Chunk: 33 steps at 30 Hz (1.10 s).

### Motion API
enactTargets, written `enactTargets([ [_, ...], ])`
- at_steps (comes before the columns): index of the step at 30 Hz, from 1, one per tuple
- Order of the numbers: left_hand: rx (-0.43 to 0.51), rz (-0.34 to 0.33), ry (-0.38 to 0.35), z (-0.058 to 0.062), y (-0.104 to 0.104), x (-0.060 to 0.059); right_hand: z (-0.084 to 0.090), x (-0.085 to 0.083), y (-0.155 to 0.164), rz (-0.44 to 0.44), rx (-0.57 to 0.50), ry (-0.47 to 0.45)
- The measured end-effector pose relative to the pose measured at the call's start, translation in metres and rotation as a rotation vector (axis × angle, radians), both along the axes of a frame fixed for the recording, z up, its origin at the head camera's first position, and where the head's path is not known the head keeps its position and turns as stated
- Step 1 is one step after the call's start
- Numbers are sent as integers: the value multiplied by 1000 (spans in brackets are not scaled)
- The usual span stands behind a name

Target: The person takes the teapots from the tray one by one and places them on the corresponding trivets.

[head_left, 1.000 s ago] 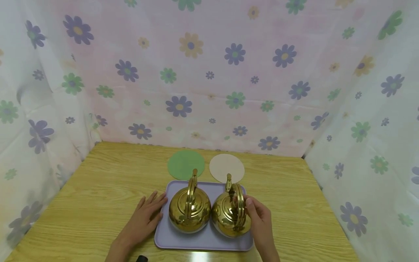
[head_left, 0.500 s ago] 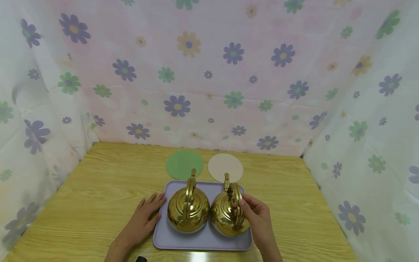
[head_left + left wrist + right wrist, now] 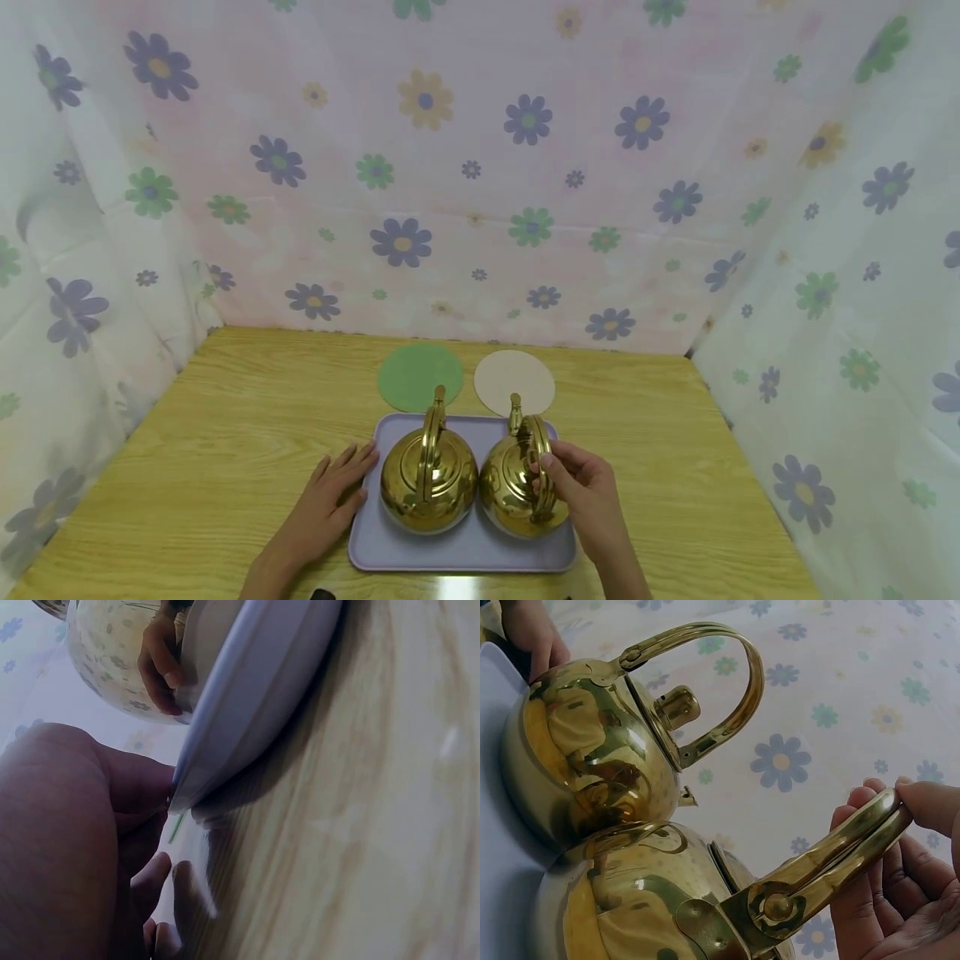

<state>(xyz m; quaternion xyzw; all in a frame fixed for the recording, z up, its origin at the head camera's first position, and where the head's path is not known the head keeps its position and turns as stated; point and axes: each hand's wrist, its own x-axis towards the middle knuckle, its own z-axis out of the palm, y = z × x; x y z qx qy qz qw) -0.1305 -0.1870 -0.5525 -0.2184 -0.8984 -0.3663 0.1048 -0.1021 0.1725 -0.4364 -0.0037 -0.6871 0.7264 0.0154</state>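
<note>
Purple tray (image 3: 461, 554), gold kettle (image 3: 429, 482) on its left, second kettle (image 3: 513, 492) on its right, right hand (image 3: 594, 493) holding that kettle's handle (image 3: 825, 847), left hand (image 3: 330, 497) touching the tray's left edge, fingers stretched out

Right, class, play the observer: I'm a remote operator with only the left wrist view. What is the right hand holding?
Observer: The right hand grips the handle of the right-hand gold kettle.
Operator: Where does that kettle stand?
Observer: On the lilac tray, right beside another gold kettle.
Operator: Which way does the held kettle's spout point?
Observer: Forward, toward a round beige mat.
</note>
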Motion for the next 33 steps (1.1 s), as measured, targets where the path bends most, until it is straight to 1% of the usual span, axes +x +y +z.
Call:
enactTargets([
  [6, 1, 4, 46, -2, 1, 0, 2, -4, -3, -23, -17, -20],
  [9, 1, 4, 58, -3, 1, 1, 2, -5, -5, -38, -20, -29],
  [14, 3, 6, 50, -3, 1, 1, 2, -8, -8, -57, -22, -21],
  [23, 3, 11, 68, -2, 1, -1, 2, -14, -13, -79, -25, 3],
  [33, 10, 14, 96, -6, 0, -2, -1, -18, -13, -88, -7, -2],
])
